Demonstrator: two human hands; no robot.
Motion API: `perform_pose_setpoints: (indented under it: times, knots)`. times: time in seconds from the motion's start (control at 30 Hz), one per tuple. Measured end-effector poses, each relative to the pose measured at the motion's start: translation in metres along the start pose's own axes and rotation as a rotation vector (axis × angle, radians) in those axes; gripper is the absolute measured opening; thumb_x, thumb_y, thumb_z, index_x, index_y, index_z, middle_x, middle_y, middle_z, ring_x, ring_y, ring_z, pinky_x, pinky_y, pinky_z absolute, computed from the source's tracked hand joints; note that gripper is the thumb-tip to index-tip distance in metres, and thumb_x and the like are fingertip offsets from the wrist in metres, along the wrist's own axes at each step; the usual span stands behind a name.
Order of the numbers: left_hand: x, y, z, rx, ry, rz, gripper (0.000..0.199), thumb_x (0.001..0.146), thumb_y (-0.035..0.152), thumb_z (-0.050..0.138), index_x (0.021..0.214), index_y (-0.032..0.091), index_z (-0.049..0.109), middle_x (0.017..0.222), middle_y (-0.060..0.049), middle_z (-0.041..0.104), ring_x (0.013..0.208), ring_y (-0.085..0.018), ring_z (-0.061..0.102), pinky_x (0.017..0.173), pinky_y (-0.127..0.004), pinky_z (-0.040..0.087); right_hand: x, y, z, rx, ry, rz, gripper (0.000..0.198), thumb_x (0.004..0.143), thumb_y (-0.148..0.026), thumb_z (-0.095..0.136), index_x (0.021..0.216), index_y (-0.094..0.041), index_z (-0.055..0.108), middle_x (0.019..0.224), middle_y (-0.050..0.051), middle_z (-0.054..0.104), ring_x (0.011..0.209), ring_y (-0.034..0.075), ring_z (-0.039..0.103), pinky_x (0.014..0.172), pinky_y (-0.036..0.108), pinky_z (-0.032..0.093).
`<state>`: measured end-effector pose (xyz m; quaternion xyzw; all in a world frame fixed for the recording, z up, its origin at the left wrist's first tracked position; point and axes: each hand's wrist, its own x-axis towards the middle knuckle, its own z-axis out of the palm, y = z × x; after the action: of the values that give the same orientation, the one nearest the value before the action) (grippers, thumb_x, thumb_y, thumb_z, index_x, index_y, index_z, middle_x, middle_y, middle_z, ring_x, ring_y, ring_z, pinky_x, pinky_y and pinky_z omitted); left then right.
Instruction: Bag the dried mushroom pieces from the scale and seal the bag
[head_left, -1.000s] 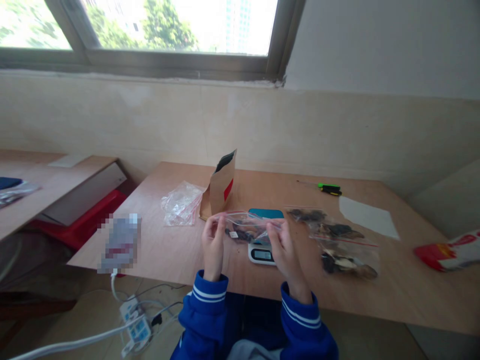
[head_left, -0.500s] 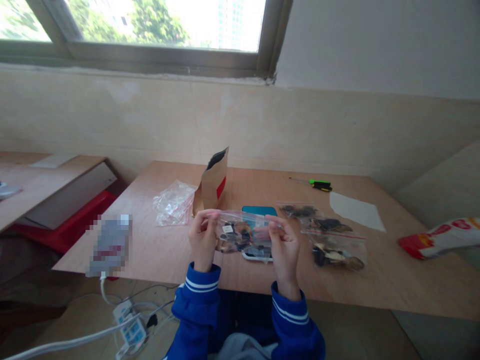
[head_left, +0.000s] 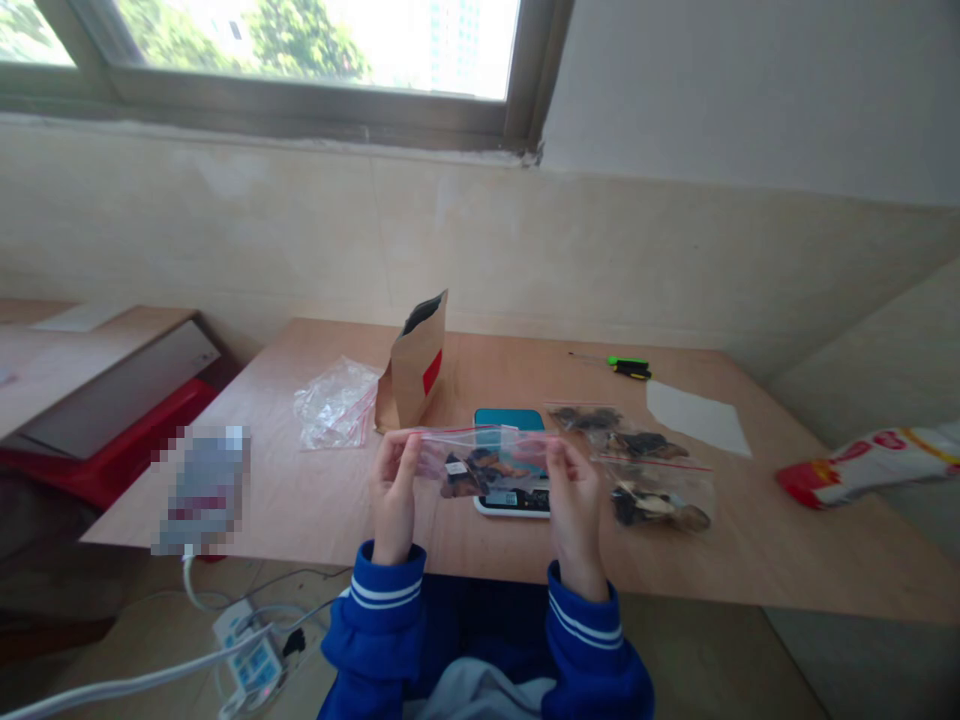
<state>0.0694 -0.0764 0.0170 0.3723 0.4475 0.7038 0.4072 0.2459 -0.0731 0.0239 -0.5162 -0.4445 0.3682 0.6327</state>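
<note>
A clear zip bag (head_left: 484,462) with dark dried pieces inside is held up flat between both hands, above the near edge of the wooden table (head_left: 315,500). My left hand (head_left: 394,490) pinches its top left corner and my right hand (head_left: 574,500) pinches its top right corner. Behind the bag sits a small digital scale (head_left: 511,500) with a teal platform. Both sleeves are blue with white stripes.
A brown paper pouch (head_left: 412,365) stands open behind the scale, with a pile of empty clear bags (head_left: 334,405) to its left. Filled zip bags (head_left: 645,470) lie at the right. Farther right are a white sheet (head_left: 697,418), a green screwdriver (head_left: 626,366) and a red-white packet (head_left: 862,462). A power strip (head_left: 251,665) lies on the floor.
Both hands have raised the bag off the scale and stretched its top edge out flat; my right hand moved a little to the right. The view shifted slightly.
</note>
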Motion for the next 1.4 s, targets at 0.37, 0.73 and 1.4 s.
perform_pose_setpoints:
  times: [0.37, 0.73, 1.4]
  knots:
    - [-0.006, 0.006, -0.001, 0.082, 0.057, 0.067, 0.028, 0.082, 0.045, 0.065, 0.082, 0.018, 0.063, 0.065, 0.003, 0.06, 0.05, -0.008, 0.054, 0.046, -0.018, 0.045, -0.009, -0.007, 0.005, -0.095, 0.081, -0.223, 0.033, 0.094, -0.045, 0.049, 0.077, -0.019, 0.06, 0.076, 0.002, 0.072, 0.053, 0.012, 0.063, 0.058, 0.025, 0.053]
    - [-0.004, 0.009, -0.008, 0.224, 0.081, 0.217, 0.03, 0.084, 0.047, 0.064, 0.079, 0.017, 0.065, 0.066, 0.001, 0.062, 0.051, -0.007, 0.052, 0.045, -0.017, 0.04, 0.0, 0.003, -0.003, -0.23, -0.038, -0.249, 0.031, 0.095, -0.045, 0.046, 0.091, -0.019, 0.063, 0.094, 0.008, 0.073, 0.081, 0.019, 0.069, 0.074, 0.032, 0.055]
    - [-0.015, 0.019, 0.006, 0.434, -0.384, 0.571, 0.01, 0.089, 0.018, 0.06, 0.084, 0.02, 0.068, 0.077, -0.001, 0.067, 0.072, -0.012, 0.063, 0.064, -0.021, 0.048, -0.018, -0.023, 0.004, -0.441, -0.167, -0.608, 0.018, 0.087, -0.013, 0.061, 0.073, -0.023, 0.066, 0.072, -0.001, 0.073, 0.072, 0.017, 0.065, 0.077, 0.034, 0.043]
